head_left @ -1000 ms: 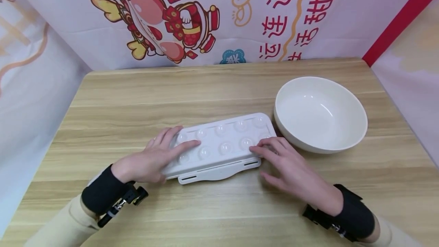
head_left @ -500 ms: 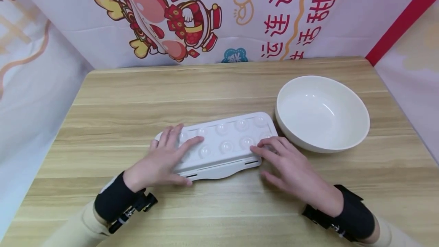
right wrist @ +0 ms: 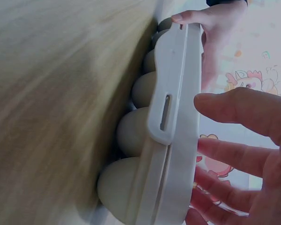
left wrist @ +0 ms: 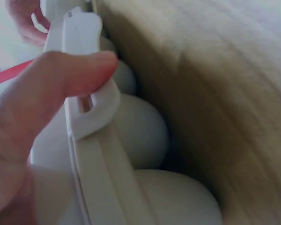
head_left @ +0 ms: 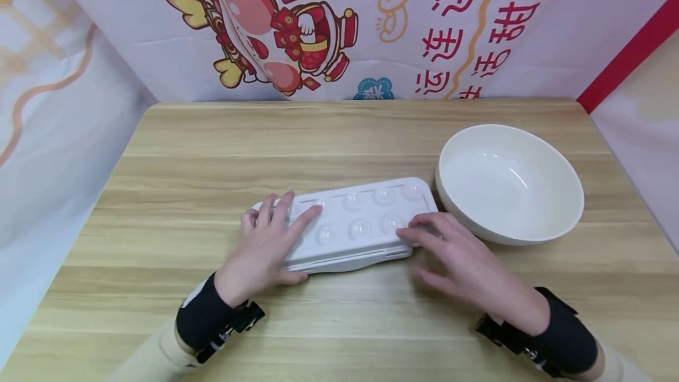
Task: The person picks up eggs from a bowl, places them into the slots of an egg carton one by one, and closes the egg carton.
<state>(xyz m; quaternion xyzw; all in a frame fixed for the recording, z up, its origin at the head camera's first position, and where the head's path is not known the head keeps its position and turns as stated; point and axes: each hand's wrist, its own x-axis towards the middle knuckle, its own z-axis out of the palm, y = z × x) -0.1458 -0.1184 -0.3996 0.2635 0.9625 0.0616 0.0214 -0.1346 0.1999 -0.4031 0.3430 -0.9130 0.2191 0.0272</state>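
Observation:
A long white plastic egg box [head_left: 339,232], with rows of clear round bumps on its lid and rounded cups [left wrist: 143,126] underneath, lies on the table. Along its front edge is a slotted clasp flap [right wrist: 164,101]. My left hand [head_left: 265,246] grips the box's left end across its width, fingers spread over the lid towards the far edge. Its thumb [left wrist: 84,75] presses on the flap. At the right end, my right hand [head_left: 456,252] rests bent fingertips lightly on the lid. The right thumb is apart from the flap.
A large white bowl [head_left: 509,184] stands right behind the box's right end. The wooden table [head_left: 339,323] reaches back to a printed cloth [head_left: 403,22], with more cloth on both sides.
My left hand has shifted right along the box, and its thumb has come onto the front flap. The flap has swung in closer to the box. My right hand stays at the right end.

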